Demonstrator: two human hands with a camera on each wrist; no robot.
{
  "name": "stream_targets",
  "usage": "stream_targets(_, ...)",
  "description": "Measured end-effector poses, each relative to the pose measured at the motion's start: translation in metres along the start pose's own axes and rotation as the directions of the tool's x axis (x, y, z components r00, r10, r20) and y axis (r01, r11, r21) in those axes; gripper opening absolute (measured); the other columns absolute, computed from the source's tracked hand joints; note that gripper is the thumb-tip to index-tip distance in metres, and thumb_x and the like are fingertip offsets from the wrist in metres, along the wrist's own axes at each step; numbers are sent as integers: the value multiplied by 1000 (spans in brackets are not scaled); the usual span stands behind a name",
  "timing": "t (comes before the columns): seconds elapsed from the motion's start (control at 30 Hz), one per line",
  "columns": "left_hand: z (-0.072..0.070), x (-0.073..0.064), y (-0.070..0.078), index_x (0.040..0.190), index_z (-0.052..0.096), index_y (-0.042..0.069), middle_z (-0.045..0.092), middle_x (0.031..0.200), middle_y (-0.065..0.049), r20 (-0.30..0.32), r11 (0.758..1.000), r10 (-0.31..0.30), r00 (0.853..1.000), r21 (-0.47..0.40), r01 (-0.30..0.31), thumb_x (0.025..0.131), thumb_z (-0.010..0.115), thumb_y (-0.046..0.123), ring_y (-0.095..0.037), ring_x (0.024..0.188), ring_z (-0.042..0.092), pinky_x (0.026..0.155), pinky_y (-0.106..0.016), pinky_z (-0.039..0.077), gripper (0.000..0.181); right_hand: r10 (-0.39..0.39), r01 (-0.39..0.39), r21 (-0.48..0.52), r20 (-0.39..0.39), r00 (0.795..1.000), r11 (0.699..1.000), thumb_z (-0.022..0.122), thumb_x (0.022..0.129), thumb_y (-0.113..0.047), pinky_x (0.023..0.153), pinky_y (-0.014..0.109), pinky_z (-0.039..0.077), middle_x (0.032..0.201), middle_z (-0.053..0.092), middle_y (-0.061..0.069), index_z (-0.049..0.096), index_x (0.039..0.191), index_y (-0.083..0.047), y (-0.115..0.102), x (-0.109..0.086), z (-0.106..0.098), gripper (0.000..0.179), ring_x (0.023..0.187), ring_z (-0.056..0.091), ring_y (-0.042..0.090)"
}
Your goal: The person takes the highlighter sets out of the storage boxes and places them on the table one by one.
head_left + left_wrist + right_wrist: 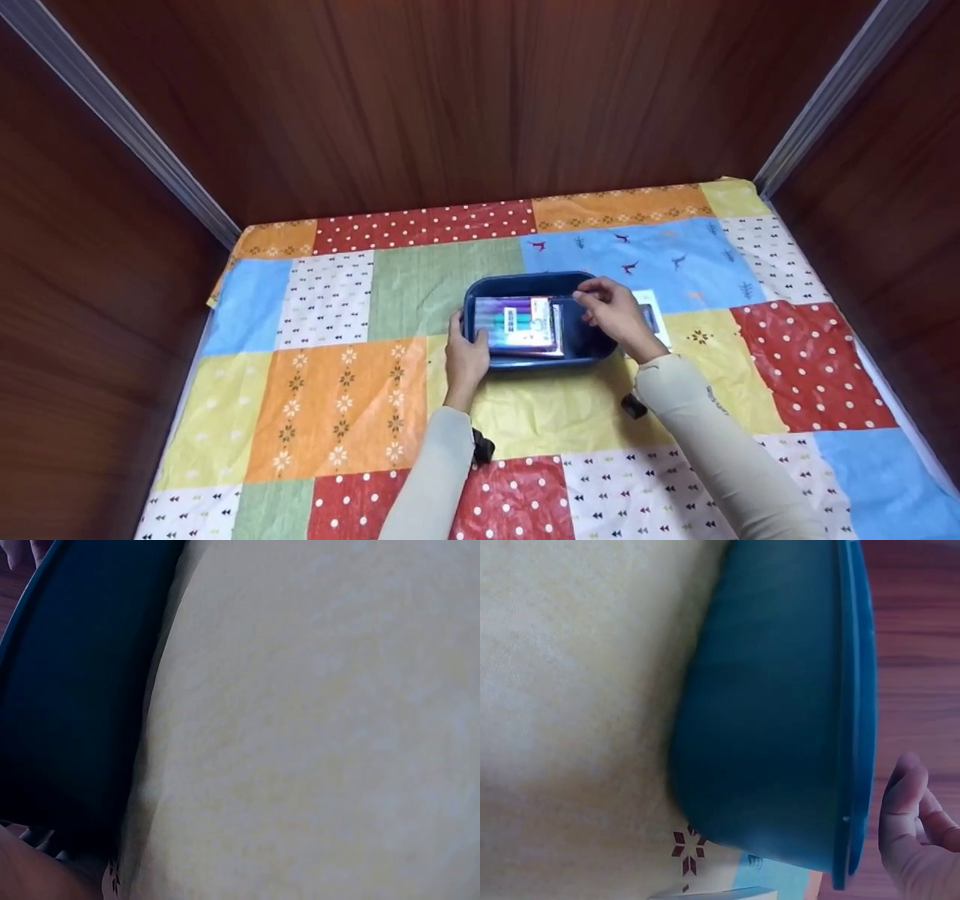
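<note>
Starting with the head view, we locate the dark blue bin [551,363] near the middle of the patchwork tablecloth [337,412]. We find the left hand [466,358] clamped on the bin's left end, its thumb at the rim and its fingers along the outer wall. The right hand [613,313] is poised over the opposite end with its fingers loosely bent; we see nothing held between them. In the left part of the bin we identify a clear pack of coloured pens [495,319], lying flat, purple to teal, with a white label. A white flat item [663,330] with a dark panel lies just right of the bin, partly hidden by the right hand. We note wood-grain panels [420,112] on three sides of the table.

Moving to the left wrist view, we observe the bin's outer wall on the left, pale cloth beside it, and part of a hand at the lower left corner. We cannot read the grip from this angle.

In the right wrist view, we see the bin's outer wall standing on the cloth, the right hand beyond the rim and apart from it, fingers curled.
</note>
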State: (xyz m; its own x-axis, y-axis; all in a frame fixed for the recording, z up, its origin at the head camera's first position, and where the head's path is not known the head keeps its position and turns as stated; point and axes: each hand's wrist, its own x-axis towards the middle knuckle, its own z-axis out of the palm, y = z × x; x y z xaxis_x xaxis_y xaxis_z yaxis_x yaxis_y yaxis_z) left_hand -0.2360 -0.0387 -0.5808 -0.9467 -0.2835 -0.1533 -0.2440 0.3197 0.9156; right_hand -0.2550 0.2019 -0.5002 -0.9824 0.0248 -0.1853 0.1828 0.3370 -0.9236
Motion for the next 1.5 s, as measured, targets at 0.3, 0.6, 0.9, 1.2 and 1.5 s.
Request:
stream_targets(0.3,0,7,6,151,41,15,57,146,-18,-20,1000,22,1000,6,-22,97,58,22,-38,131,57,106,-54,46,57,20,-20,-6,32,999,1000,62,98,-22,71,26,54,105,66,10,59,125,1,-4,16,5,35,68,61,11)
stream_targets(0.6,-2,11,7,150,42,16,59,144,-18,-32,1000,24,999,-2,-24,96,57,22,-38,130,58,105,-54,46,56,48,-42,-84,68,997,996,60,100,-26,74,32,55,121,65,21,58,127,-3,-12,29,11,36,79,65,22)
stream_targets(0.9,-2,10,5,152,41,15,56,147,-18,-31,1000,20,999,5,-19,97,56,21,-38,133,55,106,-55,46,57,85,-75,-106,91,992,992,60,100,-27,77,35,55,119,64,18,58,124,-3,-7,36,21,35,81,65,21)
stream_targets(1.2,2,5,5,151,42,17,57,146,-17,-35,1000,6,999,1,-6,97,57,22,-38,131,57,105,-55,47,56,97,-88,-100,85,992,991,63,97,-24,67,28,53,108,63,9,60,118,-2,-2,38,28,30,71,62,17)
stream_targets(1.5,4,0,0,149,44,18,61,142,-16,-49,1000,15,999,22,-14,96,57,22,-38,127,60,101,-55,48,55,108,-101,-99,78,991,990,64,96,-24,63,29,50,100,62,7,60,116,-1,5,38,33,31,63,56,14)
